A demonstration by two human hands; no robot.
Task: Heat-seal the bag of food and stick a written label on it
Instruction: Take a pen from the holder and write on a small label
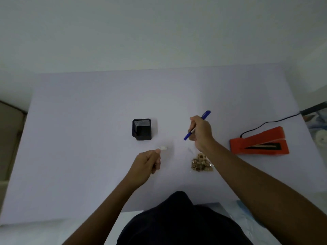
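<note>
Head view, the only one: take the black mesh pen holder (pixel 142 129) as your landmark. The bag of food (pixel 201 163), a small clear pouch of brown pieces, lies flat on the table (pixel 88 121) to the right of the holder and nearer you, just under your right forearm. Judged light and soft: thin film, slippery, contents loose enough to shift if tipped, so take it by the empty strip of film at its far end, which is faint against the table, and keep the pieces clear of any seal line. Your right hand (pixel 200 132), right of the holder, is closed around a blue marker (pixel 196 126) in a writing hold, its lower end pointing down and left toward the table. Your left hand (pixel 146 165), nearer you than the holder, has its fingers curled, thumb and forefinger pinching the edge of a small white label (pixel 161 148) that sits just below the holder; it is thin, floppy paper, likely to curl or stick to itself, so hold it by one edge only. The orange heat sealer (pixel 259 143) stands far right of the holder, its black cord (pixel 265 123) running off the far right edge. Whether the bag is sealed cannot be told. Count: one bag, one label, one marker, one holder, one sealer, two hands.
</note>
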